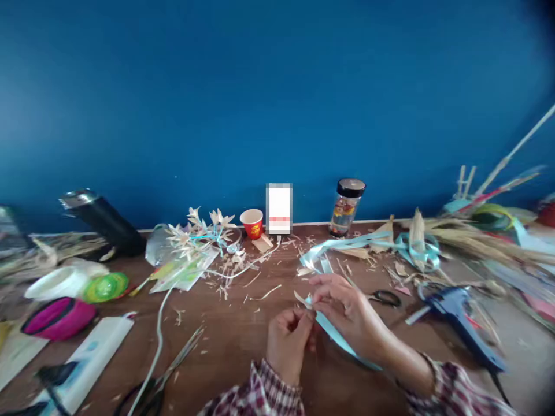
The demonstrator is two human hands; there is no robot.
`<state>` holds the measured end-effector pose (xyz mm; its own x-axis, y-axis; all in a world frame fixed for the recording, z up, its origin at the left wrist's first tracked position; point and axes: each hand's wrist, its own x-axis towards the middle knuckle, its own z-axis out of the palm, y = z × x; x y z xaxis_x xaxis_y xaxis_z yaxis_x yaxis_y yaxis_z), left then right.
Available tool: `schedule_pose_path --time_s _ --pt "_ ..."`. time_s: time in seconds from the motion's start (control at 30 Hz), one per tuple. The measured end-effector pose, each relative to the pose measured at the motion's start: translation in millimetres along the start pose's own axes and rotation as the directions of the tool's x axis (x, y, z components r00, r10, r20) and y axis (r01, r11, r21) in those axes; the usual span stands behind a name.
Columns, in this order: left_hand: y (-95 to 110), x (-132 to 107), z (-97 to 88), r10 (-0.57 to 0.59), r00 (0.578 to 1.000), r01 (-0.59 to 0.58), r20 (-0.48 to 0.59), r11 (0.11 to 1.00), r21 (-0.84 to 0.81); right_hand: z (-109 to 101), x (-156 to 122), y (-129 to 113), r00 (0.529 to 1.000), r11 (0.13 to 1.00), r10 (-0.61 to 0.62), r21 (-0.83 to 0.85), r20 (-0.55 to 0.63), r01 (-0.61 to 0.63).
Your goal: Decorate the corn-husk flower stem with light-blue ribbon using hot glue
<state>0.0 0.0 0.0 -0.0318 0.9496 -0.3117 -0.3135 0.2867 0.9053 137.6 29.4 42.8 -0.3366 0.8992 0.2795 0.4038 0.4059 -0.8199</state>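
A pale blue ribbon strip [342, 342] is pinched between both hands just above the surface [234, 329]. Its free length runs under the right wrist toward the near edge. The left hand [288, 341] has its grip closed on the strip's upper end, thumb and fingers together. The right hand [349, 315] has its grip clamped on the same end from above, where a pale husk sliver [299, 298] sticks out to the left.

Just right of the right grip lie black scissors [385, 298], and further right a blue glue gun [459, 315]. Beyond both grips, loose ribbon [347, 242], dried husks [468, 240], a jar [347, 208] and a red cup [252, 223] crowd the far edge along the wall. Left of the left grip the wood holds only scattered scraps as far as a white cable [158, 335].
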Motion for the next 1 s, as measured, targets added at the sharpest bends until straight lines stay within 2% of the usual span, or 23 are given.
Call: schedule_pose_path --time_s 0.23,0.53,0.63,0.77,1.0 --pt "4 -1 -0.6 -0.03 0.999 0.03 -0.017 1.0 0.005 1 -6 2 1.0 0.998 0.019 0.054 0.002 -0.02" --pt "8 -6 0.5 0.128 0.992 -0.127 0.009 0.97 0.207 -11 -1 -4 1.0 0.993 0.009 -0.116 0.003 -0.009" --pt "6 -9 0.7 0.191 0.981 -0.195 0.04 0.938 0.287 -22 4 -6 0.995 0.98 -0.064 -0.182 0.078 0.077" --pt "3 -11 -0.2 0.231 0.971 -0.236 0.06 0.887 0.398 -34 12 -16 0.961 0.931 -0.17 -0.284 0.22 0.23" --pt "5 -10 0.4 0.216 0.974 -0.225 0.07 0.882 0.413 -36 18 -28 0.918 0.825 -0.206 -0.445 0.34 0.35"
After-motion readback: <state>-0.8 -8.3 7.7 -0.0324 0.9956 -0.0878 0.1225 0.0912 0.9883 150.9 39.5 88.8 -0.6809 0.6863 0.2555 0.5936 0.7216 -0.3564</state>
